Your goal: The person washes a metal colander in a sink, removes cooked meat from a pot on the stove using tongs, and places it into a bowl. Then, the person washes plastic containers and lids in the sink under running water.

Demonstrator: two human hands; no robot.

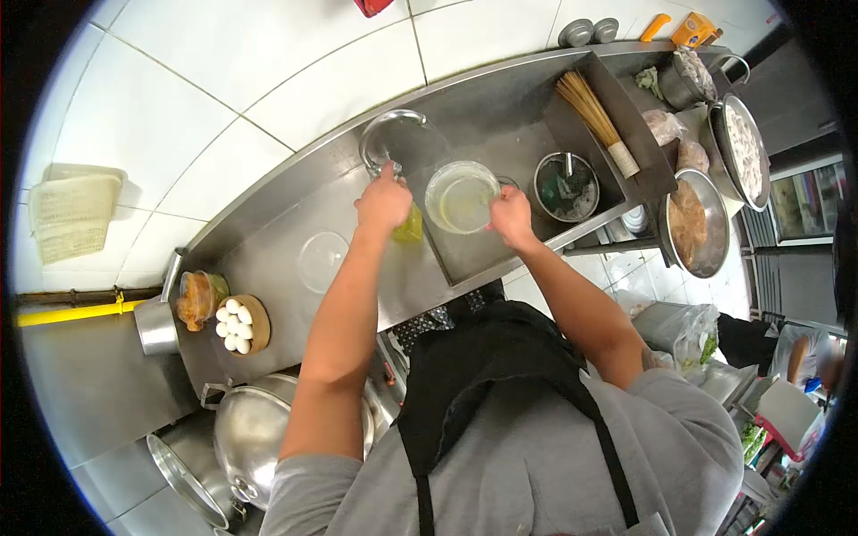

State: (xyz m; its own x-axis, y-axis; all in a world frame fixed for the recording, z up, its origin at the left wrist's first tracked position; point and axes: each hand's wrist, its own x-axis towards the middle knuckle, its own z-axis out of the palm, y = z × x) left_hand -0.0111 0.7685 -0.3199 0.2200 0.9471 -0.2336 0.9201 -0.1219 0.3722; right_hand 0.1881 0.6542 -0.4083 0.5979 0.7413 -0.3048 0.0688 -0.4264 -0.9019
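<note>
Plainly, the right hand's (511, 217) fingers gripped the bowl (458, 198), leftward of them; the left hand (384, 202) met the tap (365, 147), grip unclear.

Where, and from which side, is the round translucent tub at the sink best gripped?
Probably at the right edge of the translucent tub's rim, coming from the right: its open, circular mouth offers an edge to grasp, and the right hand holds it there. On the opposite side, the left hand is at the faucet.
</note>
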